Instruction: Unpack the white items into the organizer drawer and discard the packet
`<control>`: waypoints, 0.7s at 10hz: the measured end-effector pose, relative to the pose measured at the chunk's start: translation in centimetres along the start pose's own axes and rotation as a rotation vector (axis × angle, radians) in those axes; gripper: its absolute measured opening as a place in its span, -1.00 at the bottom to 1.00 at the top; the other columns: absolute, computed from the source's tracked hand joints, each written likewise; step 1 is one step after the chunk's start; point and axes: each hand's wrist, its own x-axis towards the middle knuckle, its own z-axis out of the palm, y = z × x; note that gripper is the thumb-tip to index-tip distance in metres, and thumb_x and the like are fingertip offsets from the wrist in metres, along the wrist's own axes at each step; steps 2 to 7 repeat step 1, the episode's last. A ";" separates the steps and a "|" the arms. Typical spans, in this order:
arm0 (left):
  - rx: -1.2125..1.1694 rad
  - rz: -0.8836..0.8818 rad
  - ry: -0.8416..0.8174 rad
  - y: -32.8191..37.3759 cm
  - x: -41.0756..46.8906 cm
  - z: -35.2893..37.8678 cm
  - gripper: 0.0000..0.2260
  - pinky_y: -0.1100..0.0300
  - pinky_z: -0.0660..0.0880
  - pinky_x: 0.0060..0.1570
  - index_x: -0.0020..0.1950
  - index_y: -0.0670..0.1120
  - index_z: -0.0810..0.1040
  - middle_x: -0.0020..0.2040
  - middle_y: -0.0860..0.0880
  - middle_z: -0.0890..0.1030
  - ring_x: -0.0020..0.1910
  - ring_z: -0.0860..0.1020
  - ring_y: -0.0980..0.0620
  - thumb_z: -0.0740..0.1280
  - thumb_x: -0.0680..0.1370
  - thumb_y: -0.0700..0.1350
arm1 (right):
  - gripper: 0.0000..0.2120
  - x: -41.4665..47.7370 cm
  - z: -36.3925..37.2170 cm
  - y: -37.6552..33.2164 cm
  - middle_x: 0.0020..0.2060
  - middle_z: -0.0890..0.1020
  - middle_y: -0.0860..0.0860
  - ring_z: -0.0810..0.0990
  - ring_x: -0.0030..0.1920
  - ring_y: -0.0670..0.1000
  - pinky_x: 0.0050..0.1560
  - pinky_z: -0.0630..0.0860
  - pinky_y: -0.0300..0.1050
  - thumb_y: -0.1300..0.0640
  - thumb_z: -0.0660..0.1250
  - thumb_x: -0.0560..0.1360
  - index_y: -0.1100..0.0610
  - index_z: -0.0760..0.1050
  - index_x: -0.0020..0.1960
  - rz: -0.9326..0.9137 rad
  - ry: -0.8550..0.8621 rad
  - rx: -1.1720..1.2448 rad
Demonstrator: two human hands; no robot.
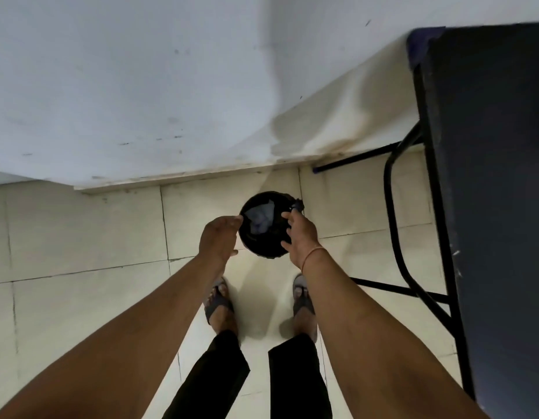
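A small round black bin [263, 247] stands on the tiled floor near the wall, below both my hands. Inside it lies a crumpled pale bluish packet [260, 219]. My left hand [219, 238] hovers over the bin's left rim, fingers apart, holding nothing. My right hand [301, 237] hovers over the right rim, fingers spread and empty. The organizer drawer and the white items are out of view.
A dark table [489, 176] with black metal legs [395, 225] stands at the right, close to the bin. A white wall [141, 86] runs just behind the bin. My sandalled feet [221, 303] stand on cream floor tiles [80, 231] in front of the bin.
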 end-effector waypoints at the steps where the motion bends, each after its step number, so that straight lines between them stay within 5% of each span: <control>1: -0.035 0.048 0.021 2.4 -2.2 0.0 -0.93 -0.01 0.61 0.01 0.02 0.05 0.67 0.17 -0.07 0.68 0.14 0.61 -0.10 0.43 0.66 0.00 | -0.62 -3.3 -0.3 -2.0 0.25 0.55 0.03 0.45 0.20 0.06 0.19 0.43 0.02 -0.17 0.15 0.67 0.03 0.62 0.21 -0.100 0.009 -0.078; 7: -0.035 0.048 0.021 2.4 -2.2 0.0 -0.93 -0.01 0.61 0.01 0.02 0.05 0.67 0.17 -0.07 0.68 0.14 0.61 -0.10 0.43 0.66 0.00 | -0.62 -3.3 -0.3 -2.0 0.25 0.55 0.03 0.45 0.20 0.06 0.19 0.43 0.02 -0.17 0.15 0.67 0.03 0.62 0.21 -0.100 0.009 -0.078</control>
